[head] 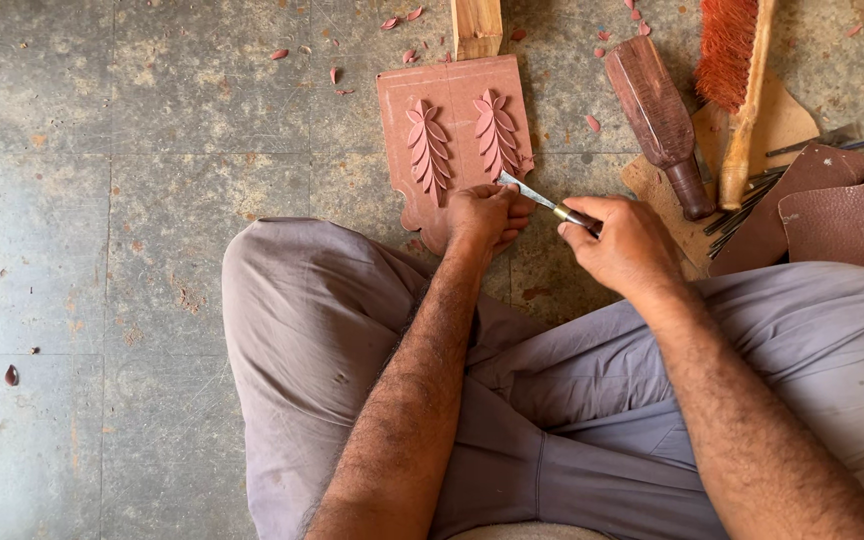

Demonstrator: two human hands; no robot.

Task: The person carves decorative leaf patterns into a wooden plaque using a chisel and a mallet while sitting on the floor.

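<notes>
A reddish wooden panel [452, 110] carved with two leaf sprigs lies on the floor in front of my crossed legs. My left hand [484, 218] rests on the panel's near edge, fingers curled against the blade of a chisel [537, 196]. My right hand [624, 245] grips the chisel's handle, and the metal tip touches the wood just below the right leaf sprig.
A dark wooden mallet [660, 120] lies to the right of the panel. Beyond it are an orange-bristled brush [737, 70], brown sandpaper sheets [832, 215] and several thin metal tools [742, 205]. A pale wood block [477, 25] abuts the panel's far edge. Red wood chips dot the stone floor [102, 200].
</notes>
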